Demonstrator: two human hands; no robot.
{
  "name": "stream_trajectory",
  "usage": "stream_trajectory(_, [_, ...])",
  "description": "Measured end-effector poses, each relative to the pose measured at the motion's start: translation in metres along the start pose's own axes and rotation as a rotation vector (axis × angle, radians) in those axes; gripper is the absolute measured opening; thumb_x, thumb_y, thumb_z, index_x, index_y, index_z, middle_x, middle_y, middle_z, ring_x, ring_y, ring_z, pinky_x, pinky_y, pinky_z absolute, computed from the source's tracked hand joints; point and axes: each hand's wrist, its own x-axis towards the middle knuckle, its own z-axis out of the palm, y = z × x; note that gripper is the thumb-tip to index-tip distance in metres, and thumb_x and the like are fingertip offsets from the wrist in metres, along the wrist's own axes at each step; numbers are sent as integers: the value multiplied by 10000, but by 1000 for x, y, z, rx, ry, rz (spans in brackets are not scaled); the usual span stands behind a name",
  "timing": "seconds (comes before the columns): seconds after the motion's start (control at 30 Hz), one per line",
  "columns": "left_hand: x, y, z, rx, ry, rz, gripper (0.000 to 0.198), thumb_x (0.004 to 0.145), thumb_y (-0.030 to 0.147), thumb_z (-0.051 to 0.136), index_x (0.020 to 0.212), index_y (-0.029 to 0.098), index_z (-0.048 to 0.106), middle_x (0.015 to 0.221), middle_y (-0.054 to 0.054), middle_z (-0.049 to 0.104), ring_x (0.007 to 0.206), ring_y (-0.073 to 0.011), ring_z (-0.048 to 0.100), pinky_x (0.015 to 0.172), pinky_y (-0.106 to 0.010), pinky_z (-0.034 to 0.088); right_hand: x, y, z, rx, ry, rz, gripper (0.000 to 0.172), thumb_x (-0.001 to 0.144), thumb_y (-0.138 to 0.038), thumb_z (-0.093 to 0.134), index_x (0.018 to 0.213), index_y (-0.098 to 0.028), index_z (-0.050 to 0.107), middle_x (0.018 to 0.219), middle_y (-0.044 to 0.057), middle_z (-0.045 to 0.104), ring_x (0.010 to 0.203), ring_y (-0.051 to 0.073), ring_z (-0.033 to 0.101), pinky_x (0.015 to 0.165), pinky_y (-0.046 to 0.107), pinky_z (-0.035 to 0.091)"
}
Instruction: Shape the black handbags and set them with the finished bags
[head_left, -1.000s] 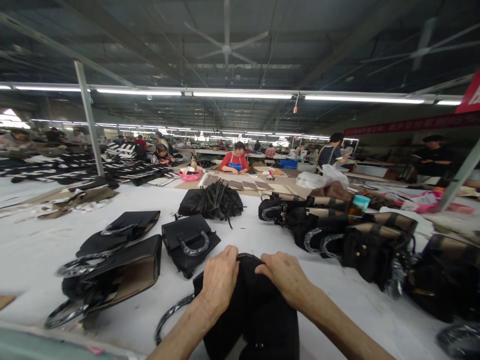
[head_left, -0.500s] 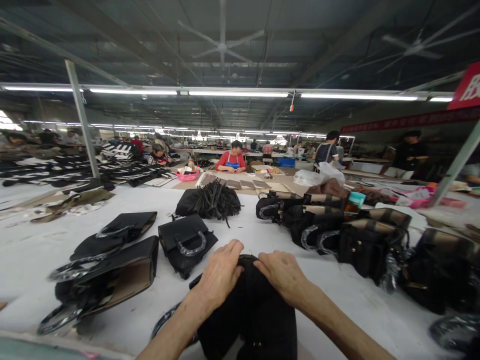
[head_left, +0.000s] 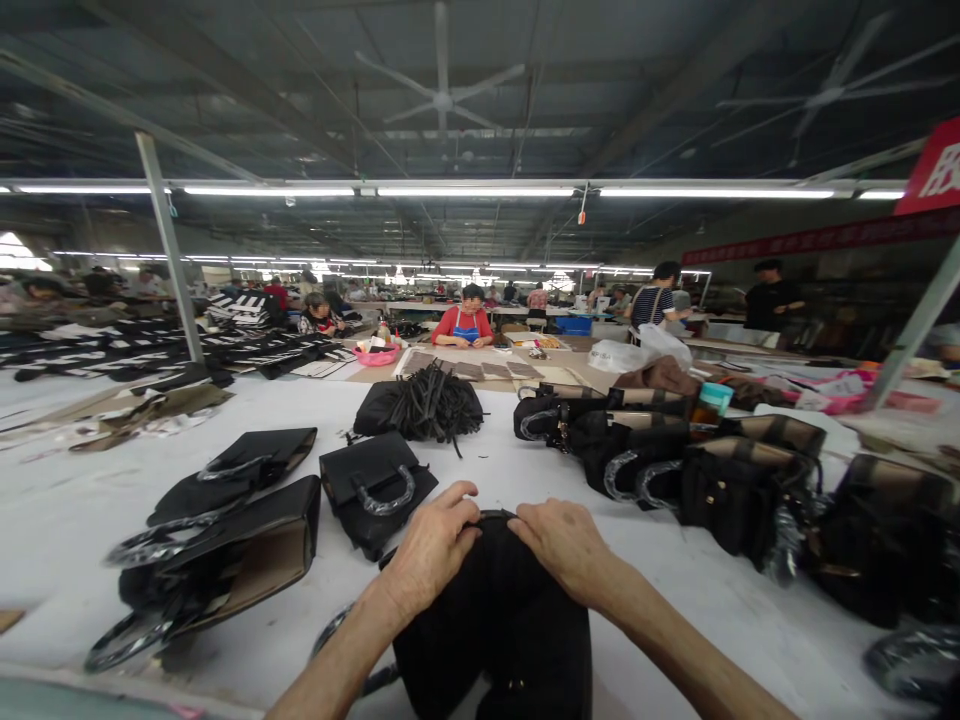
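Observation:
A black handbag (head_left: 502, 625) stands right in front of me on the white table (head_left: 60, 510). My left hand (head_left: 431, 548) grips its top edge from the left, fingers curled over the rim, index finger raised a little. My right hand (head_left: 566, 545) presses on the top edge from the right, fingers bent down over it. The two hands nearly touch at the bag's top. A plastic-wrapped handle (head_left: 334, 635) of this bag sticks out at the lower left.
Black bags lie to my left (head_left: 225, 545) and ahead (head_left: 375, 485); a row of bags (head_left: 675, 455) fills the right. A heap of black straps (head_left: 431, 400) sits further back. A person in red (head_left: 466, 325) works at the far table, others beyond.
My left hand's fingers have shifted slightly along the bag's top, the index finger lifting. The view has drifted a little; the bag and right hand stay in place.

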Motion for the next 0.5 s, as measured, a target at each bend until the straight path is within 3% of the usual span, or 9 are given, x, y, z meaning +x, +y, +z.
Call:
stream_trajectory(0.3, [-5, -2, 9, 290, -46, 68, 84, 779, 155, 472, 844, 190, 512, 1162, -30, 487, 962, -185, 516, 833, -313, 432, 3, 1, 4, -20, 19, 8, 400, 902, -350, 244, 773, -202, 592, 767, 75, 656, 735, 204, 607, 608, 282, 351])
stream_trajectory(0.5, [-1, 2, 9, 195, -1, 24, 158, 818, 140, 384, 771, 207, 519, 1046, 9, 543, 859, -129, 545, 767, -236, 418, 3, 1, 3, -40, 36, -44, 407, 904, -341, 228, 754, -207, 582, 714, 64, 647, 682, 208, 610, 568, 280, 351])
